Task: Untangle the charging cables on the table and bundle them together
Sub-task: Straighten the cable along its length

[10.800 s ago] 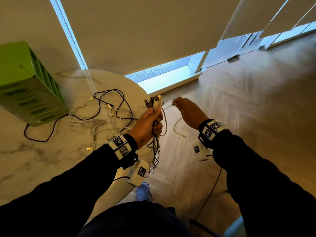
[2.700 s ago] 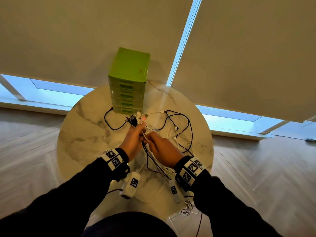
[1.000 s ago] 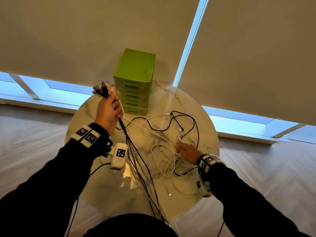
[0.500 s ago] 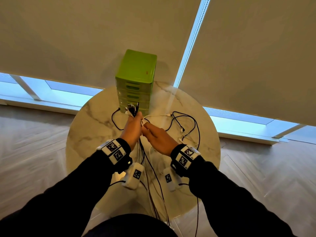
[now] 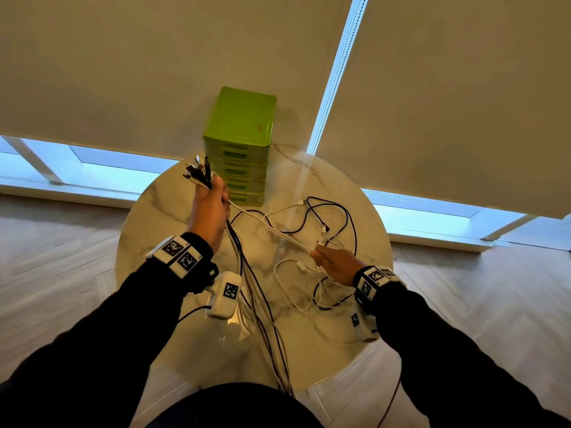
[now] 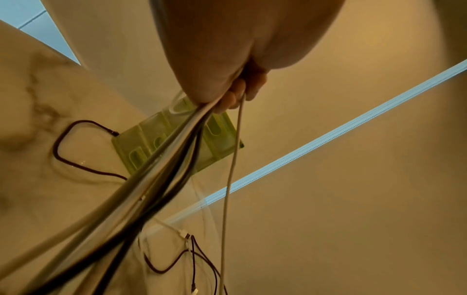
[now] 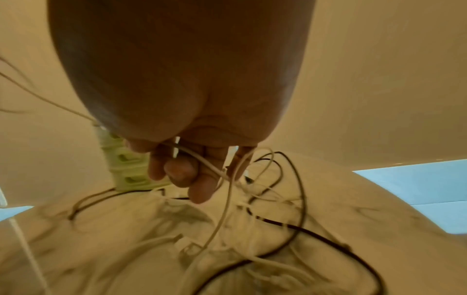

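The left hand (image 5: 210,211) grips a bundle of cables (image 5: 262,319), plugs above its fist. The right hand (image 5: 336,265) pinches one white cable (image 5: 272,228) stretched between both hands; loose cables (image 5: 336,217) lie on the table (image 5: 148,230) just beyond it.

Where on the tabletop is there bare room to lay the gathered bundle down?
Bare marble shows on the table's left side, between the rim, the green drawer unit and the left hand. The right half is crowded: loose cables sprawl there around the right hand.
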Tool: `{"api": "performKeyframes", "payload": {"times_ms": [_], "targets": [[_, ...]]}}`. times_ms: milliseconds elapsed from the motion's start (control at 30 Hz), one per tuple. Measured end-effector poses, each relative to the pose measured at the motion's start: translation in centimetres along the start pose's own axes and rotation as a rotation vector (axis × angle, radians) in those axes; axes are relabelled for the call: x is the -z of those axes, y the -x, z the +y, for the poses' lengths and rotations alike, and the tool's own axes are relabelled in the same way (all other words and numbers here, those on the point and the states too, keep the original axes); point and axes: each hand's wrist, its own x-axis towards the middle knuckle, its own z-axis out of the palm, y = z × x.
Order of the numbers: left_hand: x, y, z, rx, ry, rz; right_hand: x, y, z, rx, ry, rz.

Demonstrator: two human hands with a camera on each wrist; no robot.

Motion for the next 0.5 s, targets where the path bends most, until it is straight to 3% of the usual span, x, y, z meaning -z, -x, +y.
{"api": "performKeyframes", "payload": {"times_ms": [100, 233, 367, 500], "targets": [[0.4, 0.1, 0.7, -0.036, 0.004, -0.003, -0.2, 0.1, 1.6, -0.070, -0.071, 0.084], [0.0, 1.1, 0.4, -0.037, -0.054, -0.053, 0.9, -0.5, -0.6, 0.025, -0.209, 0.228], [-1.4, 2.9, -0.5, 0.025, -0.055, -0.144, 2.4, -1.2, -3.7, 0.146, -0.223, 0.175], [-4.2, 4.4, 0.0, 0.112, 0.151, -0.290, 3.1, 0.4, -3.2, 0.039, -0.192, 0.050]]}}
